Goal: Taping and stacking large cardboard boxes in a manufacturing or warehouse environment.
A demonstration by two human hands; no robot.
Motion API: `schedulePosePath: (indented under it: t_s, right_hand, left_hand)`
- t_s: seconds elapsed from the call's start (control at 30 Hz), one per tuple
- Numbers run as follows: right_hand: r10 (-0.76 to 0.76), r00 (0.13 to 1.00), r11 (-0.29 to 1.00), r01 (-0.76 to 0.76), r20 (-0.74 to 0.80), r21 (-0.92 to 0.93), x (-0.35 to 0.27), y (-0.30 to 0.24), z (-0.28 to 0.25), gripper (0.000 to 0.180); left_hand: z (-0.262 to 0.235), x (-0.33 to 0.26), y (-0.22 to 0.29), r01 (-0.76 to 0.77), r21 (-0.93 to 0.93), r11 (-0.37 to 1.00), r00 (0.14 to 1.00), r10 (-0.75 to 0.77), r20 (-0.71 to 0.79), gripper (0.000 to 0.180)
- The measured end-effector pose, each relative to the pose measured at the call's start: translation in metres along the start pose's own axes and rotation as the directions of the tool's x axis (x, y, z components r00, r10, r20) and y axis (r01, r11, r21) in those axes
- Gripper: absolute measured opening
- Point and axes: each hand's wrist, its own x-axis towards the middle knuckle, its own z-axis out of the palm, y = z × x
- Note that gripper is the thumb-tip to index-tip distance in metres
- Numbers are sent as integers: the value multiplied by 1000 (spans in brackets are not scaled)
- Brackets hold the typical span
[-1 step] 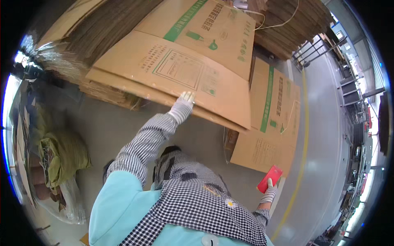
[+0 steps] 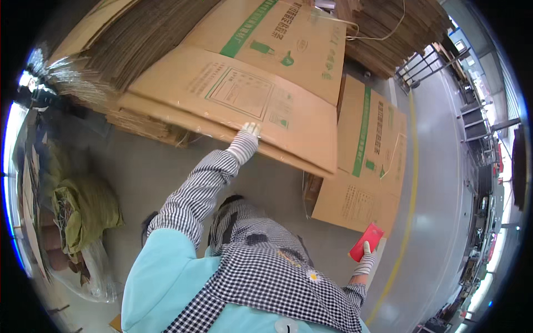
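My left hand, in a white striped glove, is closed over the near edge of a large flattened cardboard box. Its fingers lie on the printed top face; the thumb is hidden. The board lies tilted on the stack, with more cardboard layers just under its near edge. Lower right, my right hand, also gloved, holds a flat red rectangular thing whose kind I cannot make out. Beyond it lies another printed flattened cardboard box, partly overlapped by the first.
Tall stacks of flattened cardboard stand at the far left and far right. A green sack and clear plastic sheeting lie at the left. A yellow floor line runs along the right, with metal racks beyond.
My left hand and the board's near edge have shifted very slightly left and away from me. The red thing has moved a little to the right. Both grips look unchanged.
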Motion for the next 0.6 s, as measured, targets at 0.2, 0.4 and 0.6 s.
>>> schedulePosePath:
  t_s: [0.2, 0.4, 0.6]
  right_hand:
    - [26, 998, 990, -32, -50, -137, -9, -12, -7, 63]
    - [89, 995, 996, -89, 52, -8, 7, -27, 24, 52]
    - [137, 948, 981, -170, 289, 93, 24, -92, 163, 53]
  left_hand:
    - [32, -30, 17, 4, -99, 995, 938, 31, 345, 65]
    - [60, -41, 53, 233, -262, 937, 904, -109, 414, 69]
    - [80, 16, 125, 188, -576, 796, 965, -41, 258, 69]
